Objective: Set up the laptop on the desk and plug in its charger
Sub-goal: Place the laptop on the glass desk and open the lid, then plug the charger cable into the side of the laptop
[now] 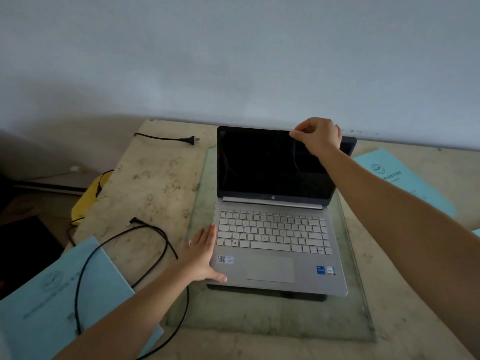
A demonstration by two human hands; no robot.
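Note:
A silver laptop [272, 245] stands open on a glass sheet [355, 294] on the desk, its screen dark. My right hand [320, 136] pinches the top edge of the lid near its right corner. My left hand [201, 255] lies flat against the laptop's left front edge, thumb over the corner of the palm rest. The charger's black cable [124, 245] loops over the desk to the left, its small barrel tip [133, 221] lying free. The wall plug [191, 140] rests unplugged at the desk's back left.
Pale blue papers lie at the front left [65, 294] and at the right [405, 178]. The stained desk top [155, 183] ends at a wall behind. A yellow object [91, 193] sits below the desk's left edge.

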